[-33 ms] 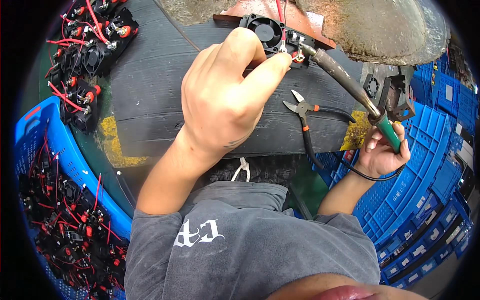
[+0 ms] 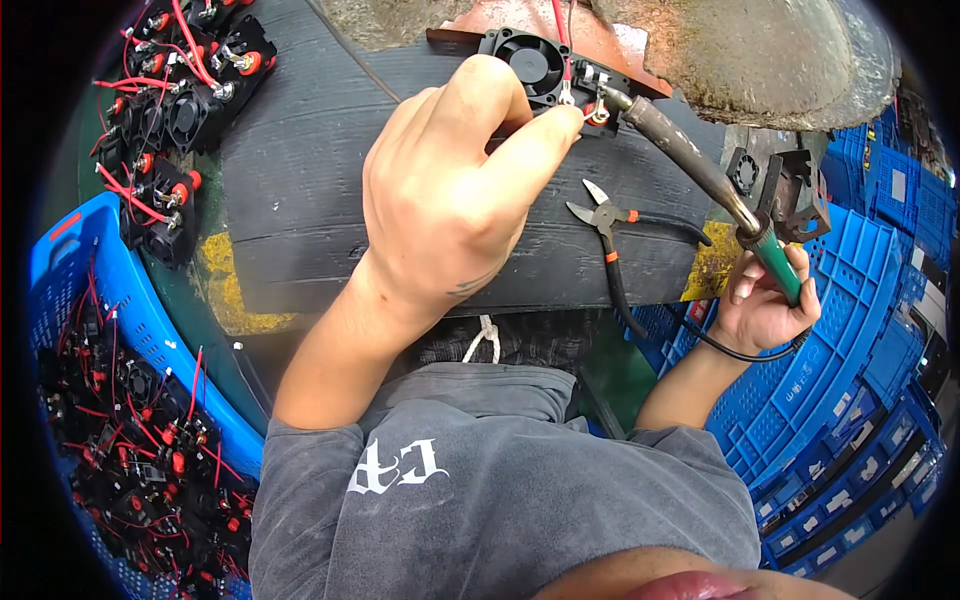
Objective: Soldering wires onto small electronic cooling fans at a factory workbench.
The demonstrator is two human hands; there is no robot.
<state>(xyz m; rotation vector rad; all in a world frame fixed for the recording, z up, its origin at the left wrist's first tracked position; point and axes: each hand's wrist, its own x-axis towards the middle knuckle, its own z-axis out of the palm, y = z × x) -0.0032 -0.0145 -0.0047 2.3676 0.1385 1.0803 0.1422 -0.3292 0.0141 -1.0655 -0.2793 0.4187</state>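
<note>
My right hand (image 2: 765,305) is closed round the green handle of a soldering iron (image 2: 690,155). The iron's tip meets the metal contacts beside a red-ringed terminal (image 2: 597,113) on a black fan unit (image 2: 532,65). My left hand (image 2: 445,190) is bent over the unit's near left corner, fingers curled and thumb tip close to the terminal. Whatever its fingers pinch is hidden behind the hand. A red wire (image 2: 560,25) with a metal lug runs up from the unit. Diagonal cutters (image 2: 610,225) with black and orange handles lie on the black mat (image 2: 310,190), jaws apart.
More fan units with red wires (image 2: 185,115) are heaped at the far left. A blue basket (image 2: 150,300) on the left holds many similar parts. A metal bracket (image 2: 800,195) and a small fan (image 2: 743,170) lie at the right, near blue crates (image 2: 850,300). A worn slab (image 2: 760,60) stands behind.
</note>
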